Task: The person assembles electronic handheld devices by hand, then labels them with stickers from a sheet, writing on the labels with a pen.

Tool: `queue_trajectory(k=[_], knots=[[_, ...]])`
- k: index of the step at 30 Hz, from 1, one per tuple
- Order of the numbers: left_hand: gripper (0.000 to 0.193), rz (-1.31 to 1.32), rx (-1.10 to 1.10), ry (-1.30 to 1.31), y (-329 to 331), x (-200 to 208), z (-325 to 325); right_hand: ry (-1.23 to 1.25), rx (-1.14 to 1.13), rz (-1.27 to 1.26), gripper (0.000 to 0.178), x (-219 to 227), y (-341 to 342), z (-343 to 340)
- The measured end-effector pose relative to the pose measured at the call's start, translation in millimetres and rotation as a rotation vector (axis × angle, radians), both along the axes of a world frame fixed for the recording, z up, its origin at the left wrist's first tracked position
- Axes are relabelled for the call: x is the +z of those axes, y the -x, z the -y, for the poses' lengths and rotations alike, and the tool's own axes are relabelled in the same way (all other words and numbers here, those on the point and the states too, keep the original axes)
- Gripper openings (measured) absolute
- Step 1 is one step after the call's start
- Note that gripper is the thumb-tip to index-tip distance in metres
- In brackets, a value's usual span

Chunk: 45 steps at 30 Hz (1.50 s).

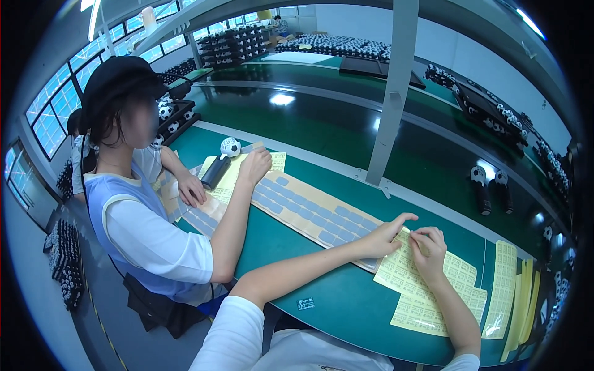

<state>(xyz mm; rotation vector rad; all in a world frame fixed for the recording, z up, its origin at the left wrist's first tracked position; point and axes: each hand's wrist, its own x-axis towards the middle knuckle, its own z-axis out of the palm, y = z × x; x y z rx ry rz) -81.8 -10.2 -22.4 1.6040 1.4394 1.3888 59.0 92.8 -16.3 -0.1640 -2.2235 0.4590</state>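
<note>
Nearest is the person's white sleeve (232,334), with a green table (272,247) before it and a small dark tag (305,303) on the tabletop, left of the yellow sheets (427,309). These sheets lie overlapped on the table, printed in rows of small blocks. The left hand (378,241) is at their upper left corner, one digit stretched out from the others — whether it grips anything, I cannot tell. The right hand (430,250) is over their upper part, just beside the left, fingers bent in with the tips close together; what is between them, if anything, is too small to tell. Right of the yellow sheets lie a long sheet (500,290) and some yellow strips (525,306). Left of them, partly under the left forearm (315,266), a tan board (291,219) bears rows of grey-blue patches. Farther left of the sheets sits a co-worker (145,229) in a dark cap and blue vest, one hand (257,166) close to a black handle (215,173) topped by a football (230,147). Beyond the sheets, a pale post (393,105) rises at the table's far edge; past it runs a dark green belt (309,111), with two football-topped handles (479,188) to the right. Farthest beyond the sheets are massed footballs (340,46).
</note>
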Motion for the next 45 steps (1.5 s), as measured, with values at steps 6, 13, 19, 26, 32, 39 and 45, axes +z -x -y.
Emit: queue_trajectory(k=[6, 13, 19, 26, 32, 39, 45], knots=[[0.061, -0.022, 0.003, -0.017, 0.8, -0.7, -1.2, 0.004, 0.009, 0.035, 0.012, -1.7, 0.4, -1.8], [0.057, -0.059, 0.009, -0.114, -1.3, -13.2, -4.0, 0.095, 0.146, 0.061, 0.012, -2.4, -3.4, 3.8], [0.045, 0.011, -0.029, -0.122, -7.3, -2.1, -2.3, 0.433, 0.402, -0.126, 0.026, 24.4, -20.6, -24.9], [0.026, 0.275, -0.032, 0.120, 7.8, 4.2, 1.5, 0.414, 0.422, 0.115, 0.093, 88.4, -70.7, 16.6], [0.026, 0.367, -0.034, 0.057, 2.2, 2.1, -8.6, -0.193, 0.091, 0.800, 0.104, 42.5, -121.2, 21.5], [0.027, 0.334, 0.003, 0.116, 5.9, 6.1, -3.2, -0.216, 0.056, 0.508, 0.101, -1.1, -86.2, -5.1], [0.028, 0.222, -0.007, 0.084, 5.6, 1.6, -3.5, -0.343, 0.352, 0.415, 0.095, -12.5, -60.1, 2.0]])
